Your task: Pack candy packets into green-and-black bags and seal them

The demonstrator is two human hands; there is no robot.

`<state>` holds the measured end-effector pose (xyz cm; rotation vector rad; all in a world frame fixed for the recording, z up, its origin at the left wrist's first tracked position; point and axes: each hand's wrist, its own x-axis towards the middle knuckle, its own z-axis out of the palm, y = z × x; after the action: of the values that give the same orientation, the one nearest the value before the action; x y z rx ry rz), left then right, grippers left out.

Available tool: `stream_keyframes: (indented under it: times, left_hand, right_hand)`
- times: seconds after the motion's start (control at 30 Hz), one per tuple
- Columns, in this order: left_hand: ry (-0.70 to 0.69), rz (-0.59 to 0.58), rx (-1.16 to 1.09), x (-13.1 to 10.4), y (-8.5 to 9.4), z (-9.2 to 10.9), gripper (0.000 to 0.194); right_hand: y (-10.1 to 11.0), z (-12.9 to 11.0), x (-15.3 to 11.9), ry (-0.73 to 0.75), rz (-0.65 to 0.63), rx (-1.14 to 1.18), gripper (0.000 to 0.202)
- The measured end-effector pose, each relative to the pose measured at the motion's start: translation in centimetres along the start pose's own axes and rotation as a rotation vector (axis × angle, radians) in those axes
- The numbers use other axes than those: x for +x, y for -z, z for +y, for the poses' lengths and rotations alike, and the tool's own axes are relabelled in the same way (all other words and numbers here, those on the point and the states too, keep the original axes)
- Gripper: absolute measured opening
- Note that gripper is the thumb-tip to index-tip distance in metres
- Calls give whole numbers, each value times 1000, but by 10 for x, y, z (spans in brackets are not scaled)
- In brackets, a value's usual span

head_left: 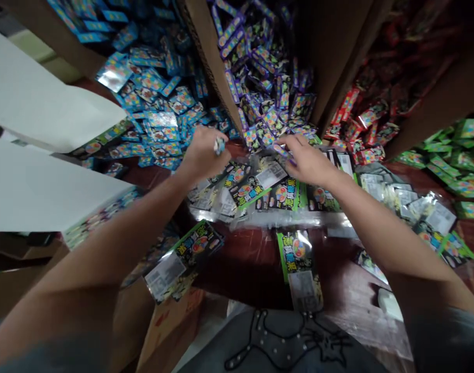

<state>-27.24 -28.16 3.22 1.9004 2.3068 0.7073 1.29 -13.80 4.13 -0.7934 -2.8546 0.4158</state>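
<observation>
My left hand (204, 153) is closed, with part of a small blue candy packet (219, 145) showing between its fingers. It hangs in front of the pile of blue packets (159, 127). At the front of the purple pile (266, 77), my right hand (309, 159) pinches a small purple candy packet (280, 151) between thumb and fingers. Beneath both hands lies a spread of flat black-and-green printed pouches (250, 191) with clear edges and white labels. One more pouch (298, 254) lies closer to me, and another (186, 256) rests at the left.
Cardboard dividers (213, 62) separate the piles. Red packets (371, 122) and green packets (460, 166) are heaped at the right. White sheets or panels (38, 181) jut in from the left. More clear pouches (435, 217) lie on the dark red tabletop (245, 269). An open carton (170, 321) sits below.
</observation>
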Motion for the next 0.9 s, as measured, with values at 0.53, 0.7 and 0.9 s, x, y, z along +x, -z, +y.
stream_keyframes:
  times: [0.53,0.7,0.9]
  left_hand:
    - [-395,-632,-148,-165,-138,248,113]
    - [-530,-470,7,-137,-131,249,112]
    - [-532,-290,123,23,-162,312,61]
  right_hand:
    - [-16,-5,-281,-251,-186,192,57]
    - [39,130,-263,-532,219,15,47]
    - [63,265,-222,-817,254,-314,69]
